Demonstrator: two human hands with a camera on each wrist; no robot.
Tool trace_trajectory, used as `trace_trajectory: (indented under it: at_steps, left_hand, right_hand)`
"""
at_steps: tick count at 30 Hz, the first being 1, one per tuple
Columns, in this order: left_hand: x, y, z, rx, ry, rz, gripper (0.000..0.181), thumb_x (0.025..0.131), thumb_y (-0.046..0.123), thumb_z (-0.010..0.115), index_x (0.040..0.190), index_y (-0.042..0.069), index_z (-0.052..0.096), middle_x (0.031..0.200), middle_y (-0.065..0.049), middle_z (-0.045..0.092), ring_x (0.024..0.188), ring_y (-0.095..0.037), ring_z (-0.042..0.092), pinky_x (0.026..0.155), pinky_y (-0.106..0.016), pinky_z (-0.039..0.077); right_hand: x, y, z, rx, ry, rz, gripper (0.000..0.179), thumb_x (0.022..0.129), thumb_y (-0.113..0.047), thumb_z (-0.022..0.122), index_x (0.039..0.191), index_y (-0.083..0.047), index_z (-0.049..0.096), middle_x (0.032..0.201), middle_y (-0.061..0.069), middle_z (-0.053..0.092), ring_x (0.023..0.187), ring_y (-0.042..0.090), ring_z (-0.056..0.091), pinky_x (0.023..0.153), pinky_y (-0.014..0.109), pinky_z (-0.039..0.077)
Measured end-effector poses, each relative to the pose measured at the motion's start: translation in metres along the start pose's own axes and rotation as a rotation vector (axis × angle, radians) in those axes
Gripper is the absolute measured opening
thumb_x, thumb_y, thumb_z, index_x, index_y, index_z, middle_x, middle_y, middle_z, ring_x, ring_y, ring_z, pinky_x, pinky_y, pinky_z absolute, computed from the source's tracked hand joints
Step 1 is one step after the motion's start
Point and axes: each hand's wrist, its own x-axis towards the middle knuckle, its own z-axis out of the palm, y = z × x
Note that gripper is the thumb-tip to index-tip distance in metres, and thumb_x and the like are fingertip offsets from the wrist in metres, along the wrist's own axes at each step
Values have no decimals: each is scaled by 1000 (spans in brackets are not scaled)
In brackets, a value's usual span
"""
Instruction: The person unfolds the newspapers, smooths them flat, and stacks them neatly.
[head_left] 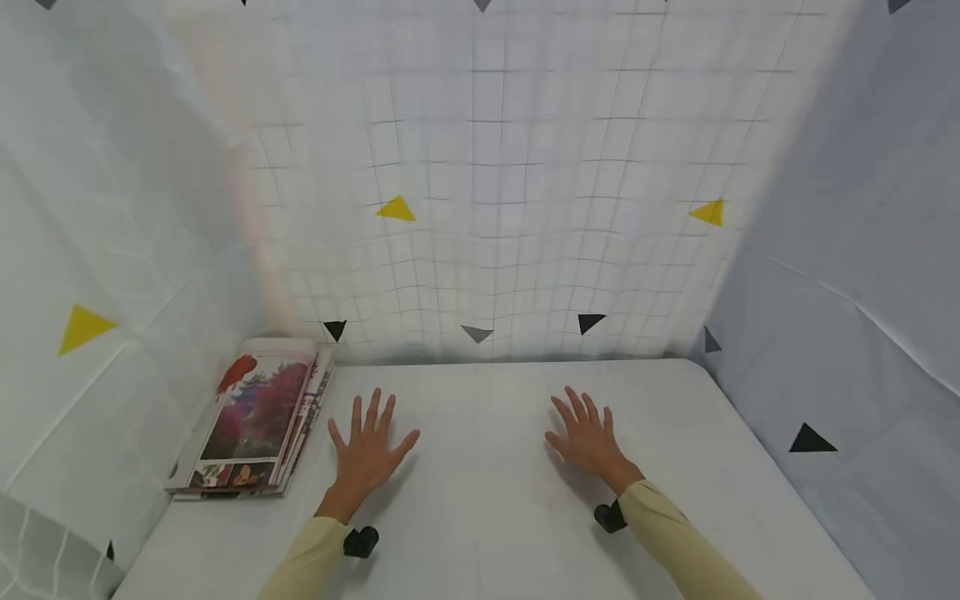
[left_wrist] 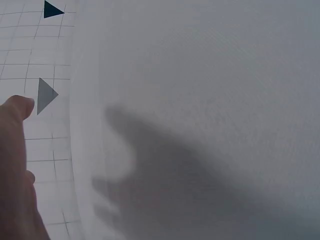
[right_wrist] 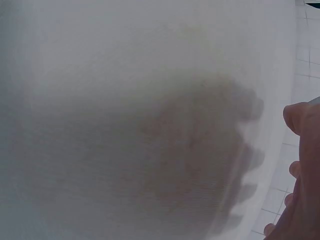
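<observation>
My left hand (head_left: pixel 365 462) hovers over the white table (head_left: pixel 480 483) with its fingers spread and nothing in them. To its left lies a stack of magazines (head_left: pixel 251 417), the top cover showing pink trees and a red shape. My right hand (head_left: pixel 591 442) is held over the table on the other side, fingers apart and holding nothing. In the left wrist view the left thumb (left_wrist: pixel 19 107) shows at the edge, with the hand's shadow on the tabletop. The right thumb (right_wrist: pixel 296 117) and some fingertips appear in the right wrist view, beside a similar shadow.
A white sheet with a grid (head_left: pixel 495 250) hangs behind the table, marked with yellow, black and grey triangles. Plain pale sheets (head_left: pixel 847 275) enclose the left and right sides. Each wrist carries a small black camera (head_left: pixel 362 542).
</observation>
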Motion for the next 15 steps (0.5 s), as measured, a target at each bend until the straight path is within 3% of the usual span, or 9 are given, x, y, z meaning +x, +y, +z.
trace_trajectory:
  at_steps: [7, 15]
  left_hand:
    - [-4, -18, -3, 43, 27, -30, 88, 98, 60, 56, 166, 16, 22, 175, -12, 10, 162, -43, -3, 117, -81, -8]
    - [5, -34, -25, 72, 45, -69, 87, 102, 58, 51, 167, 15, 13, 176, -12, 1, 161, -46, -6, 116, -82, -11]
  right_hand:
    - [4, 7, 16, -9, -93, 36, 72, 102, -48, 56, 161, -15, 33, 174, 14, 13, 159, 49, 11, 119, 81, 4]
    - [-4, 15, 20, -21, -121, -9, 73, 104, -49, 50, 163, -13, 28, 174, 17, 12, 160, 48, 8, 121, 78, 2]
